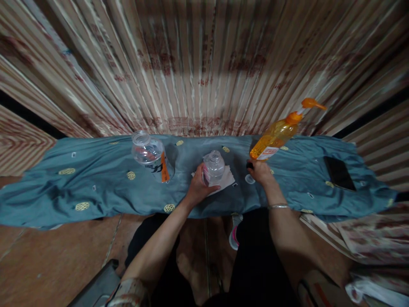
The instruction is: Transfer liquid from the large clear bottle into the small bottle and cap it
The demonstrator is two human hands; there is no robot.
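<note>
My left hand [202,184] is wrapped round the side of a small clear plastic bottle [216,164], which is uncapped and upright. Beneath that bottle lies a folded pale tissue or cloth [227,179]. My right hand [260,170] is closed, its fingertips pinching a small black object [249,165] whose kind I cannot make out. Just below those fingertips a round clear lid [249,179] lies on the cloth. Behind my right hand stands a pump bottle [275,138] of orange-yellow liquid with an orange pump head. I cannot tell whether the hand touches it.
A larger open clear plastic bottle [153,160] with an orange-and-black label stands at the left. A black phone [339,172] lies at the right. Blue pineapple-print cloth [105,183] covers the narrow table. A striped curtain [191,85] hangs right behind it.
</note>
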